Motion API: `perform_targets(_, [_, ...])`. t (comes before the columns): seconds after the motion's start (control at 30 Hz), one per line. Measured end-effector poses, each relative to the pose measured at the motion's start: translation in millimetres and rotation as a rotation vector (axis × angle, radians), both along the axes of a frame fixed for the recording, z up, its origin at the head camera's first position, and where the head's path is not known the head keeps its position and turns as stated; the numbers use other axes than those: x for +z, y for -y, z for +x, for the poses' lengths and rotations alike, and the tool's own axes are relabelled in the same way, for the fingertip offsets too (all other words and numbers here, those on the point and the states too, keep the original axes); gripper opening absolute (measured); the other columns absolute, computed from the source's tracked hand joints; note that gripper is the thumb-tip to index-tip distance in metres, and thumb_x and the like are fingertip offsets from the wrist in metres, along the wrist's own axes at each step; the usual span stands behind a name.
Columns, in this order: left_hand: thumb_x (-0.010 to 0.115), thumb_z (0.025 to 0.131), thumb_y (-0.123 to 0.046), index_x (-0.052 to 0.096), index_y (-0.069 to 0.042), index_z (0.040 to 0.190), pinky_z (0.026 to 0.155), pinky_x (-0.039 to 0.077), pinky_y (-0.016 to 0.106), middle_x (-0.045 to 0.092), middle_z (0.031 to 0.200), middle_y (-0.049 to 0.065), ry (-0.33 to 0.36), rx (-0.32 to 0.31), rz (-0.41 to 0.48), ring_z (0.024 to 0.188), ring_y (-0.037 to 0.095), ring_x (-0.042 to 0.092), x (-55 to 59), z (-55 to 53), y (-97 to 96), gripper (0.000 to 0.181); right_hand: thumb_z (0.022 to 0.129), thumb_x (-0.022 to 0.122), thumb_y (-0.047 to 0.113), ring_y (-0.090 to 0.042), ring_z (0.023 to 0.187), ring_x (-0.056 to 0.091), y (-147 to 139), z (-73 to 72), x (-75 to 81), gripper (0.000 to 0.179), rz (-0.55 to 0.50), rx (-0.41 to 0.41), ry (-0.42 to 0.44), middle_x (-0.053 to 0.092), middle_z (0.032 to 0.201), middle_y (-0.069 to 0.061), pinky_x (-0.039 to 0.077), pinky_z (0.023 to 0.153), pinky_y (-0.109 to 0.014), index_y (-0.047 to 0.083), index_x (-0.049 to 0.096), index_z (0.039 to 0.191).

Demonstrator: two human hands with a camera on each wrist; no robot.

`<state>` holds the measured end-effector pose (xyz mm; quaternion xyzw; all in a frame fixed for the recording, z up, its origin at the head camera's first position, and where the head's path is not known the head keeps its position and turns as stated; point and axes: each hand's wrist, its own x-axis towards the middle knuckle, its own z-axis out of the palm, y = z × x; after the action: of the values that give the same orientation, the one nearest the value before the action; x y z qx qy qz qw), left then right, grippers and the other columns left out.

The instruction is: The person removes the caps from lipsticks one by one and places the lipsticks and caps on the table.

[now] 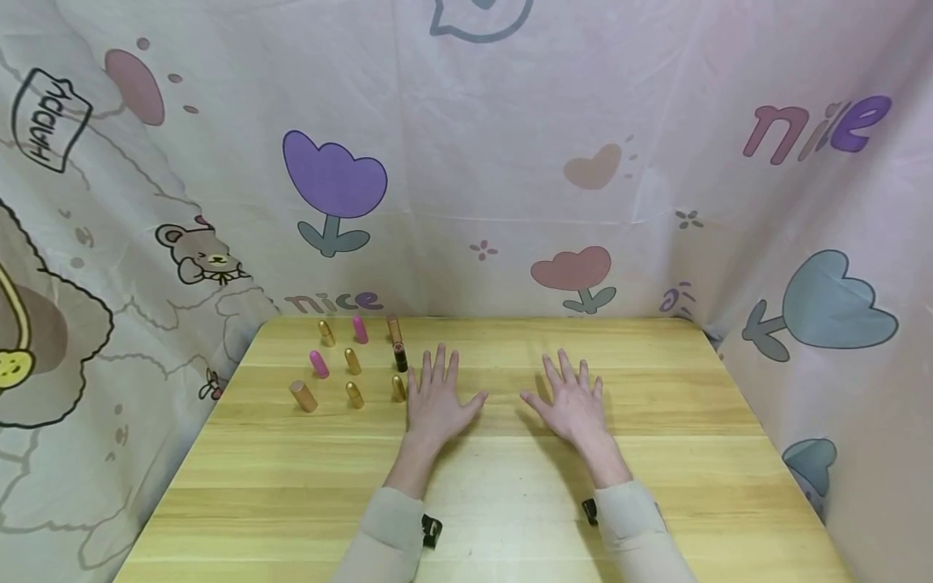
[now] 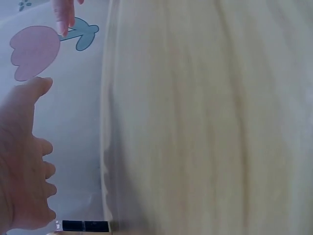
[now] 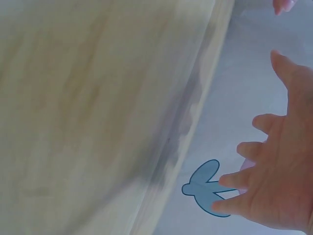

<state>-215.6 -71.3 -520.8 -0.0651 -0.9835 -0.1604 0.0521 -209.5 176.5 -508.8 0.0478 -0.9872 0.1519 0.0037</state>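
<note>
1. Nearest the camera, pale sleeves cover a person's forearms over a wooden table, with a small black device at the left wrist and its twin at the right.
2. The left hand and right hand spread palm-down, well apart, fingers straight and grasping nothing; both appear raised above the wood.
3. Beside the left hand, nine small tubes form a rough three-by-three group on the table's left. Nearest row: a copper tube, a gold tube and another gold one just beside the left little finger; contact cannot be told.
4. The likeliest mishap starts there: a sideways sweep of that finger could tip the gold tube, and a narrow base could set it rolling into its neighbours.
5. Middle row: pink, gold, black. A low reach across could topple these.
6. Far row: gold, pink, rose-tan, near the back edge, where a hard knock might send one over.
7. Behind hangs a flower-printed curtain.
</note>
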Motion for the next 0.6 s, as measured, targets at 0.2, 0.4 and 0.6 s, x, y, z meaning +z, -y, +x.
perform_targets(0.2, [0.049,0.096,-0.073,0.023,-0.013,0.166,0.129,0.008,0.064,0.006,0.173,0.009,-0.036,-0.013,0.026,0.16,0.036,0.004,7.7,8.4,3.8,0.095,0.098,0.05,0.071,-0.054,0.153,0.015,1.8,6.1,3.7,0.09,-0.048,-0.006,-0.047,0.012,0.173,-0.013,0.011,0.121,-0.077,0.02,0.021,0.167])
perform_targets(0.4, [0.048,0.098,-0.07,0.02,-0.011,0.166,0.13,0.011,0.062,0.003,0.174,0.006,-0.086,-0.019,0.074,0.16,0.033,0.005,22.5,13.8,10.4,0.094,0.1,0.045,0.071,-0.048,0.154,0.021,7.0,10.9,8.7,0.087,-0.096,-0.016,-0.118,0.017,0.173,-0.012,0.017,0.124,-0.073,0.018,0.024,0.166])
perform_targets(0.6, [0.058,0.101,-0.055,0.026,-0.006,0.164,0.129,0.018,0.059,0.014,0.174,0.008,-0.181,-0.01,0.285,0.158,0.033,0.017,38.1,16.0,21.3,0.086,0.103,0.05,0.063,-0.046,0.15,0.032,21.7,19.7,17.4,0.081,-0.201,0.007,-0.227,0.027,0.17,-0.014,0.028,0.124,-0.065,0.013,0.031,0.164])
